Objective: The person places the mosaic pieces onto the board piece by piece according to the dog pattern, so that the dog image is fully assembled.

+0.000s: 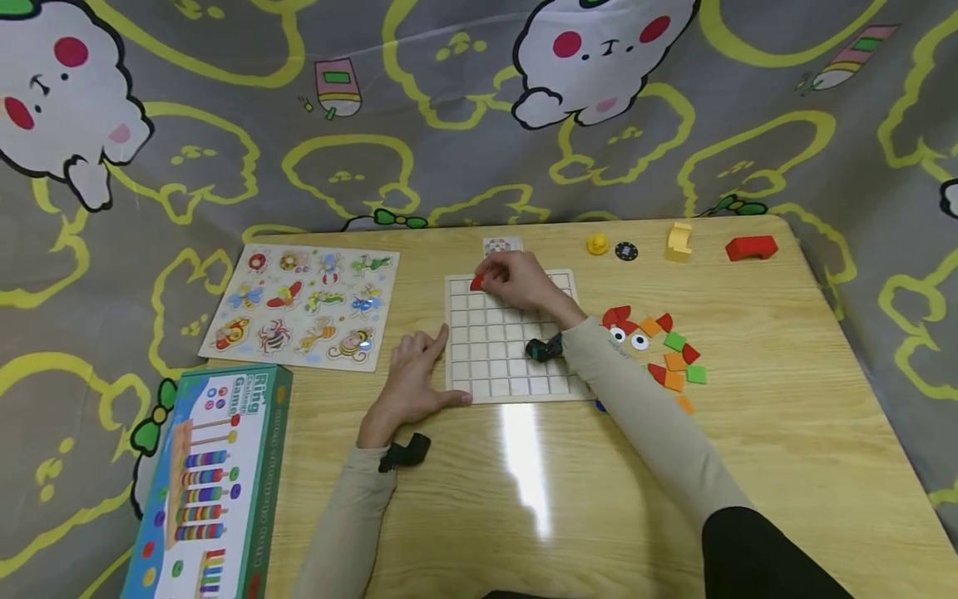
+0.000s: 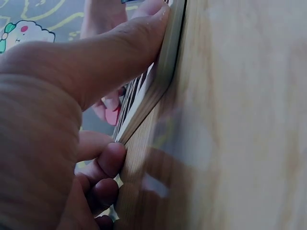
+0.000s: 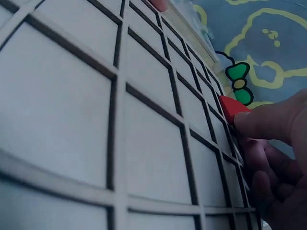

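A white grid board (image 1: 479,358) with a pale wooden frame lies on the table before me. My right hand (image 1: 516,279) reaches over its far left part and pinches a small red wedge-shaped piece (image 1: 477,284) between thumb and fingers. In the right wrist view this red piece (image 3: 230,108) has a curved edge and is right at the far row of squares. My left hand (image 1: 410,378) steadies the board's near left corner, its thumb along the near edge and its index finger by the left edge. To the right, partly behind my right sleeve, lie several loose red, orange and green pieces (image 1: 675,362).
A small patterned card (image 1: 500,244) lies behind the board. An insect puzzle board (image 1: 299,308) and a ring game box (image 1: 217,482) are at the left. Along the back right stand a yellow duck (image 1: 597,244), a black chip (image 1: 626,251), a yellow block (image 1: 678,242) and a red block (image 1: 752,247).
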`<act>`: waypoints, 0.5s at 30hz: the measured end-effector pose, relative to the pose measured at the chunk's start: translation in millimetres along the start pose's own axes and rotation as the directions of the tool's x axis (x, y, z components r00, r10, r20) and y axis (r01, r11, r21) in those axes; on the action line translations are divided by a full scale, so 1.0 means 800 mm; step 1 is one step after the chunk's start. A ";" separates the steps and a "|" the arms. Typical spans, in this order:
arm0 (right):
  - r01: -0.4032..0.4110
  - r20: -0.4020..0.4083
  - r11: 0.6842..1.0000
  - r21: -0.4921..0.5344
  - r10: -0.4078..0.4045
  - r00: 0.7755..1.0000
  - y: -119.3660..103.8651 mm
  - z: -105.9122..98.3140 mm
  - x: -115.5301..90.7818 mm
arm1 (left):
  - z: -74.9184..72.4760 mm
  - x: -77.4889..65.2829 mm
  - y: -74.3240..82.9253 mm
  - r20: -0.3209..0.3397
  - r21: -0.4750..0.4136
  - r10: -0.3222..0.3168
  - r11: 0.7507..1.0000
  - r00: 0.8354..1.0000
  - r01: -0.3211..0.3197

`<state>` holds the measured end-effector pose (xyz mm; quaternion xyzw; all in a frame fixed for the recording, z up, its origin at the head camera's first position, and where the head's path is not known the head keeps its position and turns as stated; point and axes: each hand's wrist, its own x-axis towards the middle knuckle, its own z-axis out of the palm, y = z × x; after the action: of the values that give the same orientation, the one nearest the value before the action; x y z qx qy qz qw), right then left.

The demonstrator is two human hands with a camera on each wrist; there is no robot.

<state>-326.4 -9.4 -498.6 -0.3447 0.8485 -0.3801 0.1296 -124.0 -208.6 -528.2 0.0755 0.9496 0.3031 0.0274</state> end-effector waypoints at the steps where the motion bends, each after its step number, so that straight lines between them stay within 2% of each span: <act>1: 0.006 0.001 1.000 -0.020 -0.006 1.000 0.000 0.001 0.000 | 0.000 0.001 0.001 0.002 0.001 0.002 1.000 1.000 -0.002; 7: 0.059 0.034 0.995 -0.082 -0.056 0.998 -0.003 -0.001 0.000 | -0.001 0.002 0.004 -0.001 0.013 -0.006 1.000 1.000 0.006; 15: 0.063 0.054 0.997 -0.053 -0.061 0.997 0.000 0.000 -0.003 | 0.001 0.000 0.002 -0.008 0.008 -0.006 1.000 1.000 0.006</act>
<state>-324.5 -7.8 -499.0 -0.3841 0.8437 -0.3517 0.1304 -123.9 -206.6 -527.9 0.0717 0.9511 0.2996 0.0244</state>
